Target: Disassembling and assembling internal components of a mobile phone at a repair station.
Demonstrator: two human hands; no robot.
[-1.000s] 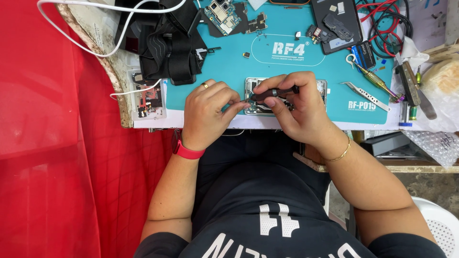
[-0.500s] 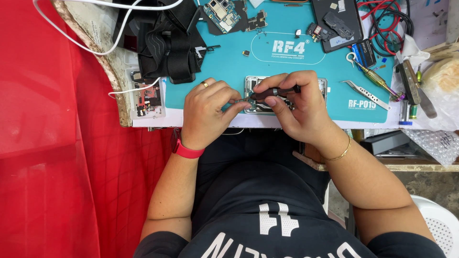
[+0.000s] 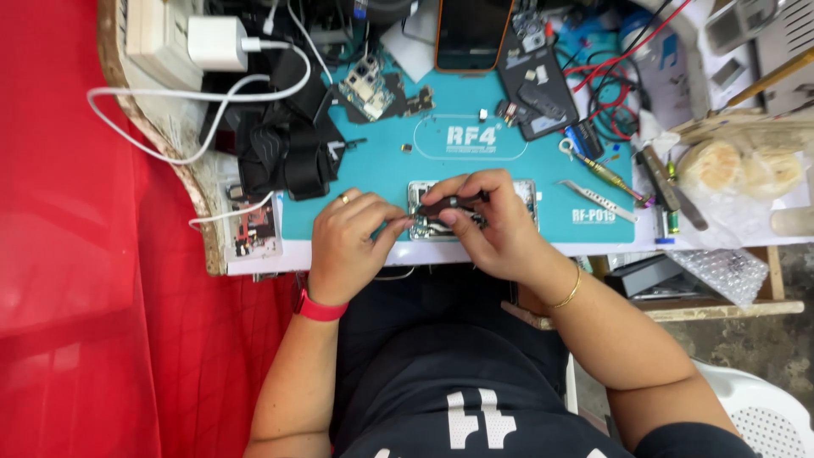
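Opened phone (image 3: 517,197) under both hands, dark tool (image 3: 454,203) in right hand (image 3: 492,225) grip, left hand (image 3: 348,242) beside

Red cloth (image 3: 76,254) beside cluttered workbench (image 3: 254,263)

Opened phone (image 3: 517,197) flat on teal mat (image 3: 373,182)

You have one view only, from the camera on your head, so no second view overlaps it. It looks almost straight down over your chest and lap onto the near edge of the teal work mat (image 3: 381,182). The far side of the bench lies at the top of the frame, your torso at the bottom. It sits close: your left hand (image 3: 348,246) and right hand (image 3: 487,225) fill the middle.
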